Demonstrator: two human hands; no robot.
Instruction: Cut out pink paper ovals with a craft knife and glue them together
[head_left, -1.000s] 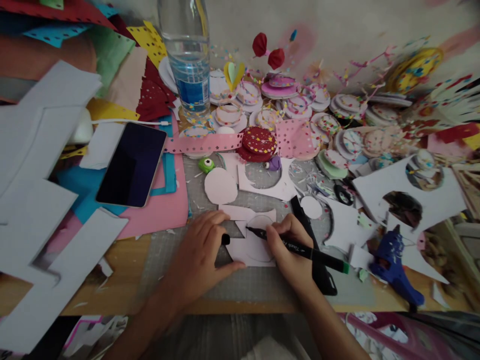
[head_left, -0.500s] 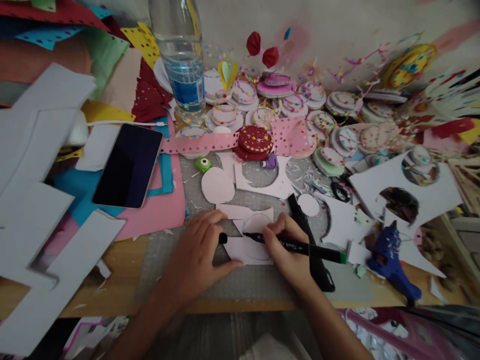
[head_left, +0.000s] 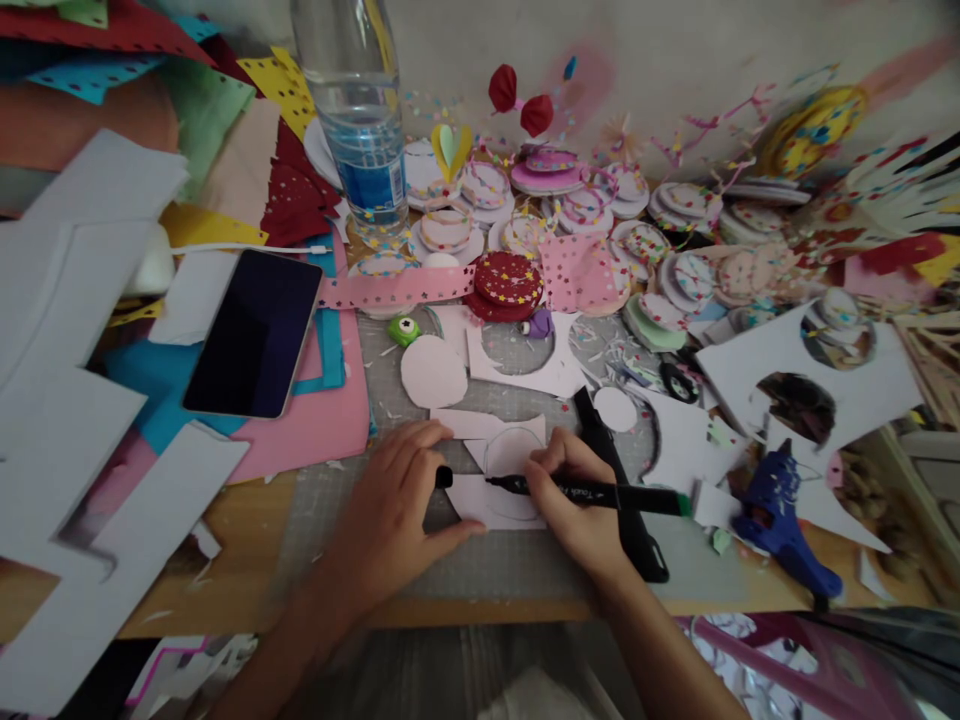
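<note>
Marker [head_left: 600, 494] slid toward 6 o'clock; right hand [head_left: 583, 520] clasps it, axis 9–3, card [head_left: 506, 508] at 9; left hand [head_left: 396, 490] holds cap [head_left: 444, 477].

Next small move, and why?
Probably draw the marker down along the circle's lower left: the right hand has its tip at the outline's left side, the curve below looks fainter, and the left hand's thumb, at the card's lower edge, should help steady it.
</note>
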